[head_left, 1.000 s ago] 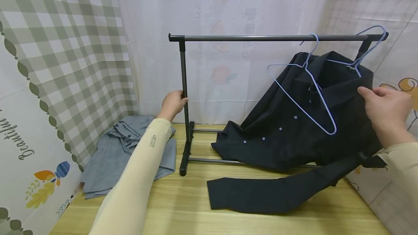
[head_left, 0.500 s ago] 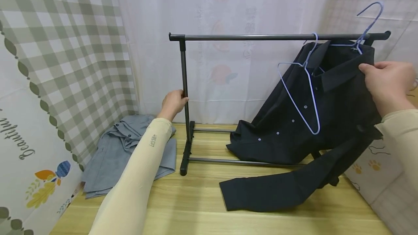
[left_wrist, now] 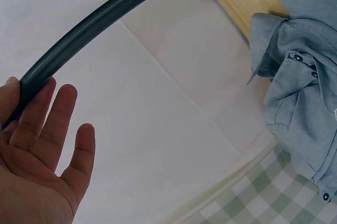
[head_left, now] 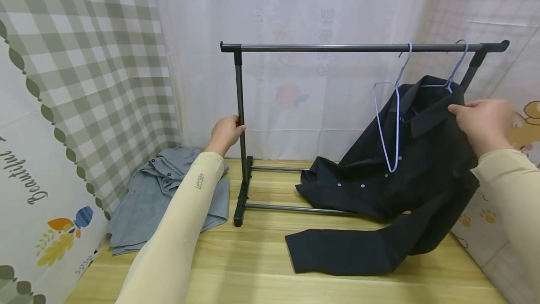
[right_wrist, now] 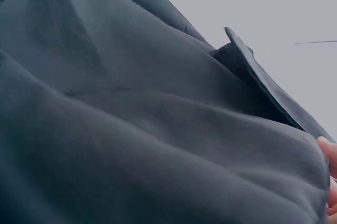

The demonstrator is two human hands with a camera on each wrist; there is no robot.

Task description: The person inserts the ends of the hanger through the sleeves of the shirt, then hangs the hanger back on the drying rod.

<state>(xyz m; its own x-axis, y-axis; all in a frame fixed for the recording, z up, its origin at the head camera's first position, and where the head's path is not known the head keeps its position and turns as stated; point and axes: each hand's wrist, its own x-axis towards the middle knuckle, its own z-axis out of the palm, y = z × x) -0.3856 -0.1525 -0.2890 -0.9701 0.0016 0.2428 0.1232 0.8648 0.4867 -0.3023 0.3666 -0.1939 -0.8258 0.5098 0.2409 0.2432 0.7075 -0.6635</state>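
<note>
A black clothes rack [head_left: 316, 48] stands on the table. My left hand [head_left: 225, 133] holds its left post [head_left: 240, 93]; in the left wrist view the thumb and forefinger pinch the post, while the other fingers spread away. A black button-up shirt [head_left: 434, 149] is on a light-blue hanger [head_left: 456, 64], whose hook goes over the rail near its right end. My right hand [head_left: 487, 123] pinches the shirt at the shoulder, seen also by fingertips [right_wrist: 329, 155] at the right wrist view's edge. One sleeve [head_left: 341, 250] trails on the table.
An unfilled light-blue hanger [head_left: 397, 125] hangs from the rail in front of the shirt. Folded grey-blue clothing [head_left: 147, 201] with buttons lies left of the rack. Curtains and a checked cloth [head_left: 97, 50] enclose the table [head_left: 253, 266].
My right hand has raised the shirt on its hanger above the rail, then lowered it so the hook sits over the rail. The bare hanger has swung round. My left hand stays on the post.
</note>
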